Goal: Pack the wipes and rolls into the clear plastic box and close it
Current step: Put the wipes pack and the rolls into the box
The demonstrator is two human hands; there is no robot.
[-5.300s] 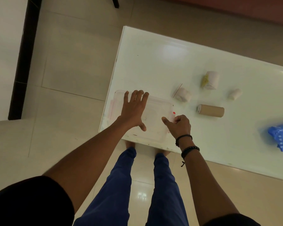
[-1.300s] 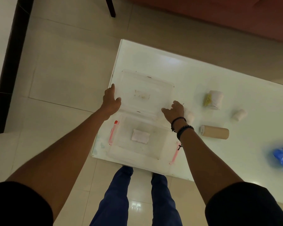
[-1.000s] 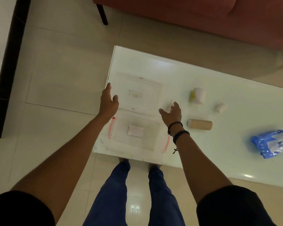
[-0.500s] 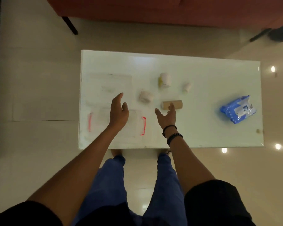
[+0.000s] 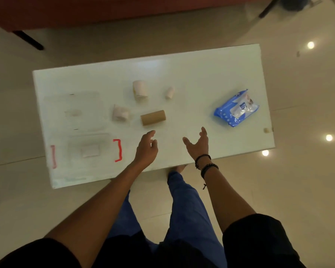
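The clear box (image 5: 72, 163) lies open at the left end of the glossy white table (image 5: 201, 74), its red latches (image 5: 118, 150) sticking out and its lid (image 5: 85, 101) flat behind it. To its right are a brown roll (image 5: 153, 118) and a soft white roll (image 5: 120, 114). The crinkly blue wipes pack (image 5: 236, 108) is well apart. The left hand (image 5: 146, 148) and right hand (image 5: 198, 144) hover with fingers loosely spread, holding nothing. The floor tiles (image 5: 307, 190) are beige.

Three white rolls (image 5: 140, 90) (image 5: 170, 92) (image 5: 120, 114), one brown roll (image 5: 153, 117), one wipes pack (image 5: 235, 109), one clear box (image 5: 75, 161)
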